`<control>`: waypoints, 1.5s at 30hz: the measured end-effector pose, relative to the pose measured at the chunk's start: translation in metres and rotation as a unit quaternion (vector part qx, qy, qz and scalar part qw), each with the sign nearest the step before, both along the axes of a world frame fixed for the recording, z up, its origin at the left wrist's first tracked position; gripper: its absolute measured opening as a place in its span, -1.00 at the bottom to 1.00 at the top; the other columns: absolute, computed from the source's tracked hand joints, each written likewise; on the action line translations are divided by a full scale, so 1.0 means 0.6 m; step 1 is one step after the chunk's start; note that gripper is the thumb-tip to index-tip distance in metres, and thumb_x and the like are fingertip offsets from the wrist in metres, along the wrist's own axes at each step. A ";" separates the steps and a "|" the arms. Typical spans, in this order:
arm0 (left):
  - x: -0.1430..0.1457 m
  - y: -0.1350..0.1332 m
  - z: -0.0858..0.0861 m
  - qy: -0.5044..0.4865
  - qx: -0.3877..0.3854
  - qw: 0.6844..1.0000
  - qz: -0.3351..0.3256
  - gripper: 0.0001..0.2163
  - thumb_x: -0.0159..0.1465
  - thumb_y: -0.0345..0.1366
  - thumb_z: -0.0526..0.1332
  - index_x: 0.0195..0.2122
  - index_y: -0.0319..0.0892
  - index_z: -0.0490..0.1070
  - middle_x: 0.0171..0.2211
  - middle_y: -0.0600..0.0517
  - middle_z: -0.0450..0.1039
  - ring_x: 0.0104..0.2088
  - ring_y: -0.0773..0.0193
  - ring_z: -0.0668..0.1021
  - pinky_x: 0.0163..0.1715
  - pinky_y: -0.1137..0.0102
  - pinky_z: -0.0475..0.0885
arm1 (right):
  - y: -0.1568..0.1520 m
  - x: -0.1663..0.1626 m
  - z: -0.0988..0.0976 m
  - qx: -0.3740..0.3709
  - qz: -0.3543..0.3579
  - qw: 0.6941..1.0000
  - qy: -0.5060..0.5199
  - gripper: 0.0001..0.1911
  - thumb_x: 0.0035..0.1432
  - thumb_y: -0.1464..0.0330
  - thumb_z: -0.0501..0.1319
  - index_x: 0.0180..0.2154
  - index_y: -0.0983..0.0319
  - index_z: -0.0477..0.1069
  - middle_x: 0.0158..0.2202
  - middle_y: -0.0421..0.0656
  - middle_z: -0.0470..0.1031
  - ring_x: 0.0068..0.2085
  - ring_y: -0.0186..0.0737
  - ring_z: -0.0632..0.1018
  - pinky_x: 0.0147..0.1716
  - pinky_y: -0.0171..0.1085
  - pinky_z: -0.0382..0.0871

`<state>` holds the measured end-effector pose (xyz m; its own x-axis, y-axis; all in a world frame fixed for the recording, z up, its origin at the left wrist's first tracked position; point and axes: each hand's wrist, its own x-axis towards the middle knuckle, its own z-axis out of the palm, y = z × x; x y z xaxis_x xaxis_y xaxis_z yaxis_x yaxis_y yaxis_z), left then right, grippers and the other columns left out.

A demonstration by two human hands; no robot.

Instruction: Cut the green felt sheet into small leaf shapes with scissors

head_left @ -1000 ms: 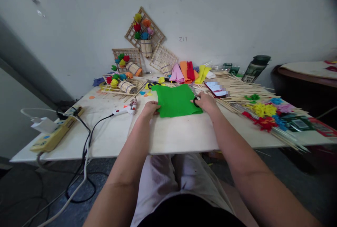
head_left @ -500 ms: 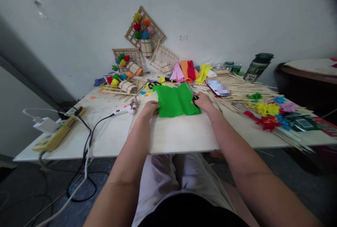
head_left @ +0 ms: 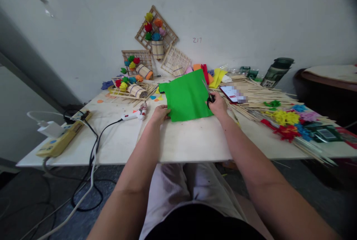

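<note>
A bright green felt sheet [head_left: 187,96] is tilted up off the white table [head_left: 195,141], its far edge raised. My left hand [head_left: 160,114] pinches the sheet's near left corner. My right hand [head_left: 216,104] is closed on black-handled scissors [head_left: 209,98] at the sheet's right edge, the blades pointing up along it.
A white glue gun [head_left: 134,114] lies left of my left hand, its cord running to a yellow power strip [head_left: 57,142]. A phone [head_left: 232,93] rests on a pile of wooden sticks [head_left: 259,97]. Felt flowers [head_left: 284,121], folded felt [head_left: 212,76], stick frames [head_left: 156,37] and a bottle [head_left: 276,71] stand around.
The green sheet lay flat on the table; now both hands have lifted its far part so it stands tilted. My right hand has moved slightly up with the scissors.
</note>
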<state>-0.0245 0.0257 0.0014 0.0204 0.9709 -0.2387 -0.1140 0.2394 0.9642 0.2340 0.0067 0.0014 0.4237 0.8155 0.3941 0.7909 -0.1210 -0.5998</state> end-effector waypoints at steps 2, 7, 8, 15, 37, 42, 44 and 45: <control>-0.002 0.001 -0.001 -0.004 0.004 1.000 -0.008 -0.82 0.02 -0.64 0.26 -0.40 -0.28 0.40 -0.56 0.05 0.46 -0.61 0.38 0.49 -0.50 0.45 0.44 | 0.000 -0.002 0.000 0.001 -0.005 1.000 -0.001 -0.54 0.03 0.30 0.28 0.02 0.14 0.42 -0.09 -0.05 0.59 -0.05 0.07 0.55 -0.14 -0.08 0.40; -0.002 0.002 -0.001 -0.007 0.004 1.000 -0.014 -0.80 0.00 -0.65 0.28 -0.39 -0.27 0.40 -0.57 0.07 0.47 -0.61 0.39 0.49 -0.52 0.48 0.44 | 0.001 -0.003 -0.002 0.008 -0.008 1.000 0.004 -0.56 0.01 0.32 0.28 -0.01 0.11 0.43 -0.11 -0.08 0.59 -0.06 0.05 0.55 -0.14 -0.10 0.39; -0.002 0.002 -0.001 -0.007 0.002 1.000 -0.014 -0.79 -0.01 -0.65 0.29 -0.39 -0.27 0.40 -0.57 0.08 0.46 -0.61 0.39 0.49 -0.52 0.48 0.44 | 0.001 -0.002 -0.002 0.006 -0.007 1.000 0.005 -0.56 0.01 0.32 0.28 0.00 0.11 0.42 -0.10 -0.09 0.59 -0.06 0.04 0.55 -0.14 -0.11 0.39; 0.001 0.000 0.002 -0.021 -0.004 1.000 -0.011 -0.80 0.03 -0.65 0.26 -0.37 -0.27 0.38 -0.58 0.07 0.46 -0.62 0.38 0.50 -0.50 0.47 0.44 | -0.001 -0.004 0.002 -0.021 -0.010 1.000 0.010 -0.54 0.05 0.28 0.27 0.04 0.11 0.41 -0.07 -0.09 0.58 -0.03 0.02 0.54 -0.12 -0.13 0.37; 0.002 0.002 0.001 -0.026 0.004 1.000 0.001 -0.80 0.03 -0.66 0.26 -0.37 -0.27 0.39 -0.58 0.07 0.47 -0.61 0.39 0.50 -0.48 0.47 0.44 | 0.003 -0.004 -0.005 -0.009 -0.013 1.000 0.024 -0.53 0.05 0.28 0.28 0.04 0.11 0.41 -0.04 -0.08 0.57 0.01 0.03 0.52 -0.07 -0.11 0.36; 0.002 0.002 0.000 -0.033 0.006 0.999 -0.004 -0.78 0.02 -0.64 0.26 -0.32 -0.28 0.40 -0.55 0.07 0.48 -0.58 0.38 0.51 -0.47 0.47 0.44 | 0.002 -0.005 -0.003 -0.011 -0.014 1.000 0.026 -0.54 0.05 0.28 0.27 0.04 0.11 0.41 -0.05 -0.08 0.57 0.01 0.02 0.52 -0.07 -0.12 0.36; 0.002 0.001 0.000 -0.033 0.006 0.999 -0.006 -0.78 0.03 -0.64 0.26 -0.32 -0.28 0.41 -0.55 0.08 0.49 -0.59 0.39 0.51 -0.48 0.48 0.44 | 0.003 -0.006 -0.003 -0.016 -0.015 0.999 0.029 -0.54 0.05 0.28 0.27 0.04 0.11 0.41 -0.06 -0.09 0.58 0.00 0.02 0.53 -0.08 -0.12 0.36; 0.002 0.000 0.001 -0.034 0.005 0.999 -0.007 -0.79 0.03 -0.64 0.25 -0.32 -0.28 0.41 -0.56 0.08 0.49 -0.60 0.39 0.50 -0.48 0.48 0.44 | 0.003 -0.006 -0.003 -0.017 -0.015 0.999 0.030 -0.54 0.05 0.27 0.27 0.04 0.11 0.41 -0.06 -0.09 0.58 0.00 0.02 0.53 -0.08 -0.12 0.36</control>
<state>-0.0232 0.0259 0.0021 0.0500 0.9727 -0.2265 -0.1751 0.2318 0.9569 0.2306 0.0084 -0.0005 0.4698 0.8150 0.3393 0.7499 -0.1656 -0.6405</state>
